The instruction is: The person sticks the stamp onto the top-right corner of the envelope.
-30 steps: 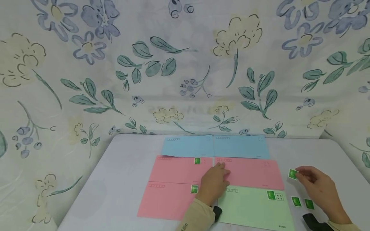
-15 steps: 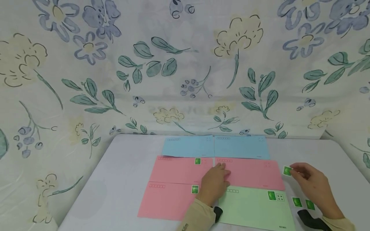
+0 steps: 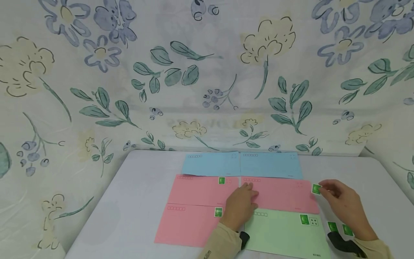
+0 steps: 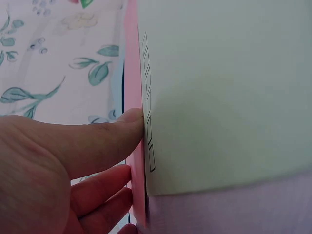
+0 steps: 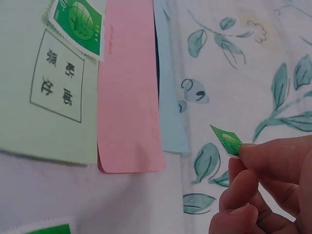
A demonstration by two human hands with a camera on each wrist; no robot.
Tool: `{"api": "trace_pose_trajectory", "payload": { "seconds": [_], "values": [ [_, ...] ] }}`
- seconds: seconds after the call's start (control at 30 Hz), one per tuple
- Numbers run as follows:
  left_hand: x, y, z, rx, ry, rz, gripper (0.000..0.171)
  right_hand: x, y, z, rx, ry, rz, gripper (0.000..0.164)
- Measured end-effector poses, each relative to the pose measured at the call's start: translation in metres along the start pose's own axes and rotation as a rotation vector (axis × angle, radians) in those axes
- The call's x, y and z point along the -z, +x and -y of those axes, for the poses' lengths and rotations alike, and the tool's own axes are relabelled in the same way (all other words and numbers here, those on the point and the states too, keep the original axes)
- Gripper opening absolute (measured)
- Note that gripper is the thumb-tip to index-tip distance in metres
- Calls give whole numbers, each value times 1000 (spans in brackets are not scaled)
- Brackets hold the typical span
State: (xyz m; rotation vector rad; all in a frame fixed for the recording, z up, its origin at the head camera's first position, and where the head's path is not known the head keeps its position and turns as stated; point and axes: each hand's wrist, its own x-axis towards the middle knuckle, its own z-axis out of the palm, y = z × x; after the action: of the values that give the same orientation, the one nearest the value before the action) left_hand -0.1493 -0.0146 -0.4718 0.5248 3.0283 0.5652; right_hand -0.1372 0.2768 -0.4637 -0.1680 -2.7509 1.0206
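My right hand (image 3: 345,207) pinches a green postage stamp (image 3: 316,189) between thumb and fingertips, at the right edge of the right pink envelope (image 3: 278,196). In the right wrist view this stamp (image 5: 228,141) is tilted, held by one corner. My left hand (image 3: 238,208) rests on the left end of the same envelope, fingers stretched out. In the left wrist view its thumb (image 4: 107,141) touches the edge of the green envelope (image 4: 219,122). That green envelope carries a stamp (image 5: 80,24) beside a printed square.
Two more pink envelopes (image 3: 184,226) lie at left, each bearing a green stamp (image 3: 218,212). Two blue envelopes (image 3: 210,164) line the back of the white table (image 3: 113,216). Two loose stamps (image 3: 348,229) lie right of the green envelope. A floral cloth (image 3: 194,90) hangs behind.
My right hand has moved left and slightly away from me, carrying the pinched stamp from the bare table to the pink envelope's right edge. The left hand stays in place.
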Motion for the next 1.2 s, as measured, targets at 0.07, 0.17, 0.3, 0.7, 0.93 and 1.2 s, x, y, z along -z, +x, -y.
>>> {"api": "trace_pose_trajectory", "payload": {
  "seconds": [0.07, 0.17, 0.3, 0.7, 0.93, 1.2],
  "values": [
    [-1, 0, 0, -1, 0, -1, 37, -2, 1, 1, 1, -1, 6, 28],
    [-1, 1, 1, -3, -2, -1, 37, -4, 2, 2, -8, 0, 17, 29],
    [-2, 1, 0, 1, -13, 3, 37, -7, 3, 3, -9, 1, 14, 28],
    [0, 0, 0, -9, -8, -4, 36, -11, 8, 10, 21, 26, 23, 27],
    [0, 0, 0, 0, -5, 0, 37, -14, 13, 16, 50, 35, 31, 26],
    [-1, 1, -1, 5, -12, -4, 37, -18, 16, 20, 86, 58, 34, 24]
  ]
}}
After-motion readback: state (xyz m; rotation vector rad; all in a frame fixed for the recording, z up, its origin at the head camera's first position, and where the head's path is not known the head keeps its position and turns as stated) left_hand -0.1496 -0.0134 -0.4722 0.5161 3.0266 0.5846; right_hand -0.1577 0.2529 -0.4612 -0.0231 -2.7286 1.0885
